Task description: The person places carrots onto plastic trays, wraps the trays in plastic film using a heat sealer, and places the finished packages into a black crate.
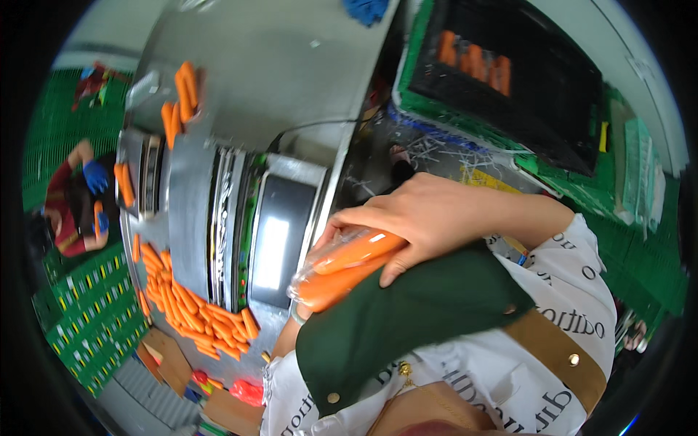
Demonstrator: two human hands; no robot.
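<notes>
My right hand (425,218) is closed over a clear plastic bag of carrots (346,270), in front of my dark green apron. Beneath the bag's lower left end, my left hand (303,312) supports it, mostly hidden, with a band at the wrist. To the left, a wrapping machine or scale with a flat dark plate (283,240) and a metal cover (191,218) stands on the steel table (283,65). A heap of loose carrots (191,316) lies beside it. More carrots (185,92) lie near the table's far left edge.
A black crate (523,114) with several packed carrots stands upper right on green crates. Across the table, a co-worker in blue gloves (97,177) holds a carrot. Green crates (90,321) and cardboard boxes (166,359) stand lower left. A black cable (311,125) crosses the table.
</notes>
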